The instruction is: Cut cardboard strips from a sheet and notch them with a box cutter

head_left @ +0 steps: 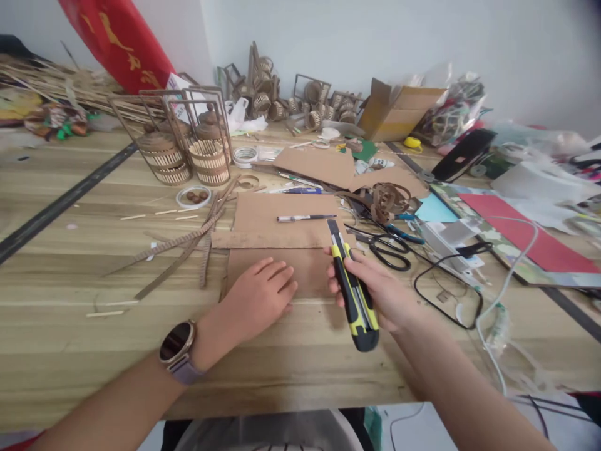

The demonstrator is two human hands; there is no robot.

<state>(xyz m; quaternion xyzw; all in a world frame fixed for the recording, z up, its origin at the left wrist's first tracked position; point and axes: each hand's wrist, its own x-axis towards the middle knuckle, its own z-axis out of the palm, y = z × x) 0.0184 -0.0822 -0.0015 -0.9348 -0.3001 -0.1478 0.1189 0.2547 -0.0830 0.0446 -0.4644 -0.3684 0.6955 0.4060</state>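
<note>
My right hand (pixel 375 282) is wrapped round a yellow and black utility knife (pixel 354 294), its blade end pointing away from me above the cardboard. Flat on the near part of a brown cardboard sheet (pixel 263 213) rests my left hand (pixel 263 291), fingers stretched out and slightly apart, with a watch on the wrist. A narrow cardboard strip (pixel 282 240) lies across the sheet just beyond my left fingers. Farther up the sheet is a pen (pixel 305 218). Black-handled scissors (pixel 389 250) lie to the right of the knife.
Corrugated strips (pixel 188 238) fan out left of the cardboard. Small basket-like lanterns (pixel 206 160) stand at the back left, near a white tape roll (pixel 193 197). Cables (pixel 474 313) and a power strip (pixel 451 241) lie right. An open cardboard box (pixel 397 113) stands behind.
</note>
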